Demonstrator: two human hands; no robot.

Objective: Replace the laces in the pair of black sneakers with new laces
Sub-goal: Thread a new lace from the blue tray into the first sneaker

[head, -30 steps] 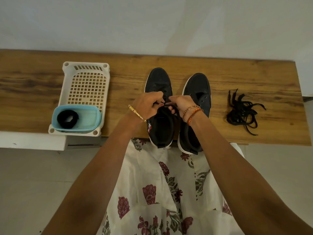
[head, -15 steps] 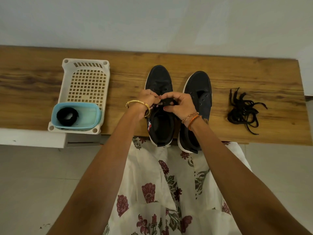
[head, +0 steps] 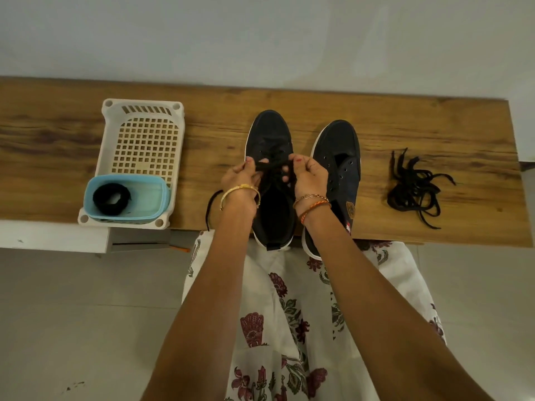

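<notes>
Both hands curled: left hand (head: 241, 176) and right hand (head: 308, 176) pinch black lace (head: 273, 166) over left sneaker (head: 272, 140).

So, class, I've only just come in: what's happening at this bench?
A person is lacing the left black sneaker on the wooden bench. The left hand and right hand each pinch the black lace over its eyelets; one loose end trails off the bench's near edge. The right sneaker beside it shows bare eyelets. A heap of loose laces lies to the right, and a coiled lace sits in the blue tub.
</notes>
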